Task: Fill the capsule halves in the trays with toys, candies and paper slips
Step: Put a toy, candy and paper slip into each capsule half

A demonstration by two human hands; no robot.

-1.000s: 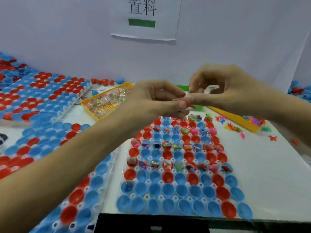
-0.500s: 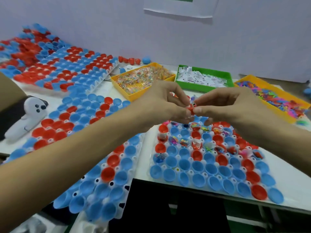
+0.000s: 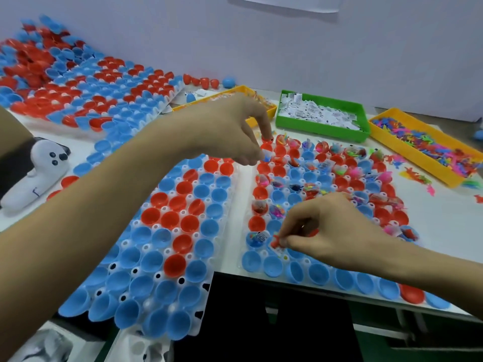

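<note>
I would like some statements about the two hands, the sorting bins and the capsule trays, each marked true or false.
1. The right hand pinches a small red toy over the near rows of the tray. True.
2. The green bin holds coloured plastic toys. False: it holds white paper slips; the toys lie in the yellow bin on the right.
3. The left hand is over the far left corner of the tray being filled. True.
4. Every capsule half in the nearest row of that tray already has a filling. False: the halves visible there look empty.
5. The two hands touch each other. False: they are apart.
</note>
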